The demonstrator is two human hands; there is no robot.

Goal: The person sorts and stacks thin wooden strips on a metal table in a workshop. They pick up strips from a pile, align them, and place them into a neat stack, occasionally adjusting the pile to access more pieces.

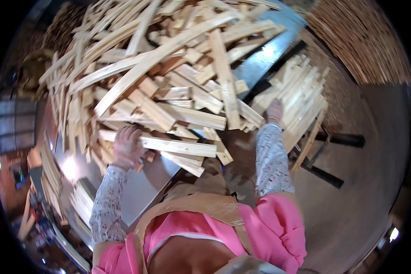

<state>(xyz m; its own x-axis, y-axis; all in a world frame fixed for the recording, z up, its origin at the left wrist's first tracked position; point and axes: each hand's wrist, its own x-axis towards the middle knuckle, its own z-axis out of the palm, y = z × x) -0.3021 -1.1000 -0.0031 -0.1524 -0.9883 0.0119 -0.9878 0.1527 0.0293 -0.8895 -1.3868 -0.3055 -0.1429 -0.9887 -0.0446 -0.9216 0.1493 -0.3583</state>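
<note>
Risks, by pulling at the pale strip (182, 147) along the near edge of a jumbled wood heap (169, 93), starting a slide, because of pieces crossed loosely at many angles above a smooth metal table (144, 182). May also knock the strip's far end against a short piece (225, 156) just beside it, since apparently held near one end and so probably unbalanced. Could disturb the uneven stack of strips (303, 98) at right by leaning on it, and perhaps send some to the floor (347, 205).

Reaches forward and outward, in patterned sleeves (107, 205). Bends the left hand (128, 144) over the pale strip near its left end, knuckles up, with fingers curled in a narrow hold; cannot tell how firmly. Extends to the right, almost straight, and places the right hand (274, 111) at the stack's left edge; cannot tell, through blur and hidden fingers, whether gripping or only touching.
</note>
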